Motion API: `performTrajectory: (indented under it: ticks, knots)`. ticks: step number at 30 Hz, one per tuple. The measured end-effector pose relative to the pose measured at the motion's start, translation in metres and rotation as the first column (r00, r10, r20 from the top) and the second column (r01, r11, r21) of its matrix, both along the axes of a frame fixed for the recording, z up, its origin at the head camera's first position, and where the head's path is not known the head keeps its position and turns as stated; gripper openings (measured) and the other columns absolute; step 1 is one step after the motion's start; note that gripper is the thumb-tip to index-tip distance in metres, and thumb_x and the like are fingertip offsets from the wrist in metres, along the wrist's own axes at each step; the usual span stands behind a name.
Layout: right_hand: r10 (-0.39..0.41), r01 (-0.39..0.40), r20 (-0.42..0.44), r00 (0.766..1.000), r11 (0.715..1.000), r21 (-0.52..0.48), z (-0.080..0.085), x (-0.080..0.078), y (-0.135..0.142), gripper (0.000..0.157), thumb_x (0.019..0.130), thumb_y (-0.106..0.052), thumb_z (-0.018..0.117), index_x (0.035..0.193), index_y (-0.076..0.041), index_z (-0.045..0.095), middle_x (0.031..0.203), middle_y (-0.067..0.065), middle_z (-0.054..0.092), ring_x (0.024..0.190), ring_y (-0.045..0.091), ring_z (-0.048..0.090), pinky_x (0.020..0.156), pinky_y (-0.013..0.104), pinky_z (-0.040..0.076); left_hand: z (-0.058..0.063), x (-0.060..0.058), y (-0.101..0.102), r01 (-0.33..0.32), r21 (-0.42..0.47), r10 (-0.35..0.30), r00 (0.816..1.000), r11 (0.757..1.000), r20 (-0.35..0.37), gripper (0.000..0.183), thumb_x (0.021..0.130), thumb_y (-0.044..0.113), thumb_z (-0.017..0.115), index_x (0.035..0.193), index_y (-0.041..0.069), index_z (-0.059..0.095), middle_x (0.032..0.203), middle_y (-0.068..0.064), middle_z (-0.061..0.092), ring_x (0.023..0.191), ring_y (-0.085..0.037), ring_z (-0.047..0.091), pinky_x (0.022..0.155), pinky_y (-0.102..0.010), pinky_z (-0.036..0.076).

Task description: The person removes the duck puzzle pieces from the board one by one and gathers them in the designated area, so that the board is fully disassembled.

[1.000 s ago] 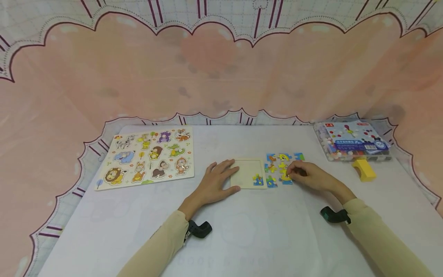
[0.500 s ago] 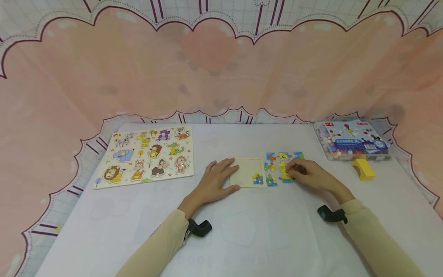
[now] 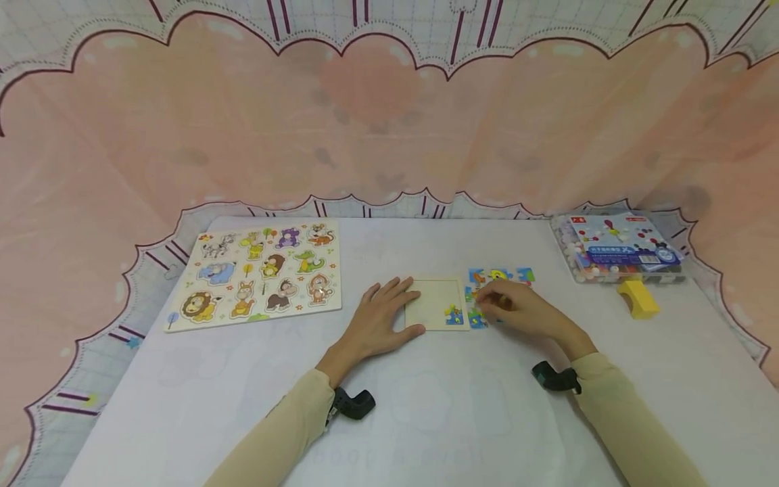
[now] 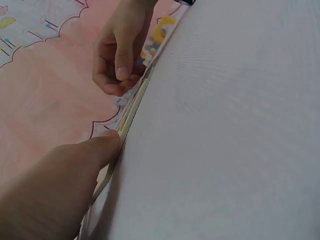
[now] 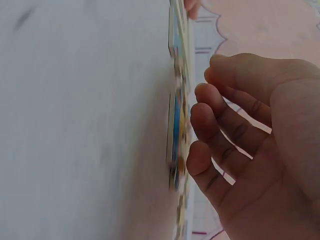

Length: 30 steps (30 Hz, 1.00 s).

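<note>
My left hand [image 3: 379,321] rests at the left side of a small pale wooden puzzle tray [image 3: 429,301], its fingers spread over the edge and the thumb at the near left corner. One blue-and-yellow puzzle piece [image 3: 454,315] sits in the tray's near right corner. Several loose puzzle pieces [image 3: 477,320] lie just right of the tray. Over them hovers my right hand [image 3: 526,311], hiding some. In the right wrist view its loosely curled fingers [image 5: 205,120] stand a little above the pieces, with thumb and forefinger tips close together and nothing visible between them.
An animal puzzle board [image 3: 258,277] lies at the table's left. At the back right is a clear plastic box [image 3: 621,250] of small coloured parts, with a yellow arch-shaped block [image 3: 639,299] before it. A patterned cloth [image 3: 389,135] hangs behind the white table [image 3: 426,412].
My right hand has moved left over the loose pieces, nearer the tray, covering the middle ones. The left hand stays at the tray almost unmoved.
</note>
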State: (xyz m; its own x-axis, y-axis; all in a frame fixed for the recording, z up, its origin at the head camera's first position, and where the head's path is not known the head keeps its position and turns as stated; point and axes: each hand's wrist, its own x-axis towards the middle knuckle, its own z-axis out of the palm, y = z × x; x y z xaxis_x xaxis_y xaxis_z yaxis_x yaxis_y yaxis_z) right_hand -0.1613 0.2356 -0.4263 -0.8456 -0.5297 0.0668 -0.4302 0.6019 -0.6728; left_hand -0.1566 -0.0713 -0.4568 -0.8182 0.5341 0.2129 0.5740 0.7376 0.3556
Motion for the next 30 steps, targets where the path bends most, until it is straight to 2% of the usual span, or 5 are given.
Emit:
performTrajectory:
  ticks: [3,10,15,19,30]
  knots:
    - [0.014,-0.014,-0.009,1.0,1.0,0.023,0.002,0.001,-0.013,0.018,0.091,-0.018,0.063,0.108,-0.013,0.063,0.099,-0.003,0.062,0.087,0.01,0.054,0.075,0.022,0.049,0.001,0.0,0.0,-0.01,-0.004,0.01,1.0,1.0,0.002,0.063,0.085,0.059,0.054,0.136,0.021,0.051,0.153,0.0,0.035,0.143,-0.023,0.029,0.116,-0.05,0.019]
    - [0.01,-0.004,-0.04,0.999,0.989,0.145,0.008,0.001,-0.037,0.03,0.089,-0.024,0.066,0.116,-0.012,0.062,0.104,-0.001,0.061,0.093,0.011,0.054,0.082,0.03,0.05,0.001,0.001,0.0,-0.022,-0.006,0.022,1.0,1.0,-0.009,0.062,0.085,0.057,0.056,0.135,0.021,0.052,0.152,0.0,0.037,0.142,-0.024,0.03,0.115,-0.051,0.021]
    - [0.014,0.003,-0.08,0.997,0.979,0.206,0.01,0.001,-0.046,0.034,0.087,-0.027,0.069,0.117,-0.011,0.064,0.098,-0.001,0.057,0.084,0.011,0.05,0.073,0.026,0.046,0.002,0.001,0.0,-0.02,-0.017,0.02,1.0,1.0,-0.006,0.061,0.086,0.057,0.055,0.136,0.022,0.052,0.152,0.0,0.036,0.142,-0.023,0.03,0.115,-0.05,0.022]
    - [-0.004,0.027,-0.091,0.996,0.968,0.251,0.012,0.003,-0.05,0.036,0.086,-0.031,0.069,0.116,-0.013,0.064,0.099,-0.002,0.055,0.082,0.01,0.048,0.071,0.024,0.043,0.002,0.0,0.0,-0.011,0.0,0.011,1.0,1.0,-0.007,0.061,0.086,0.056,0.055,0.135,0.021,0.052,0.152,-0.001,0.036,0.142,-0.024,0.03,0.115,-0.051,0.022]
    - [0.011,0.019,-0.117,0.993,0.967,0.253,0.01,0.006,-0.052,0.03,0.086,-0.03,0.069,0.111,-0.014,0.067,0.097,-0.002,0.054,0.079,0.011,0.045,0.066,0.023,0.039,0.001,0.001,0.001,-0.011,0.011,0.012,1.0,1.0,-0.008,0.061,0.085,0.056,0.056,0.135,0.022,0.052,0.152,-0.001,0.037,0.142,-0.024,0.03,0.115,-0.051,0.021]
